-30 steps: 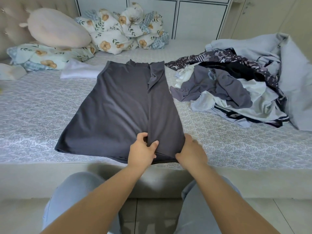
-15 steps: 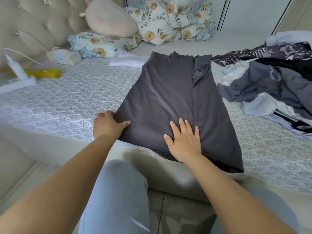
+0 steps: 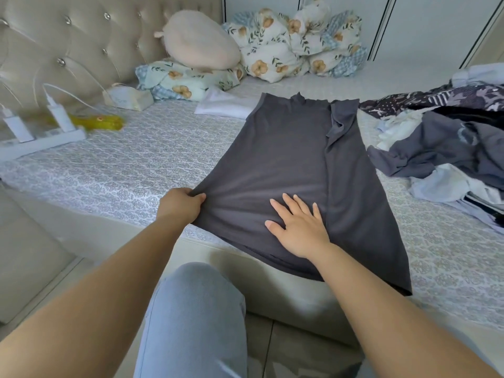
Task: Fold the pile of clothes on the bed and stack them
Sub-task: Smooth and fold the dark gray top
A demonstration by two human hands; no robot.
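Grey garment mid-fold on bed: left hand pinches lower-left edge, right hand presses flat, fingers spread; next, likely fold left edge across.

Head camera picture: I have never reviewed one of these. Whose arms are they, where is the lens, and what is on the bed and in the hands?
There is no machine here. The camera sits on a person's head, looking forward and down, so both arms are the wearer's own. On the bed a dark grey garment lies spread flat. The left hand grips its near left corner with curled fingers. The right hand presses flat on the cloth and holds nothing. The unfolded pile of clothes waits on the right. Pillows lie by the headboard.
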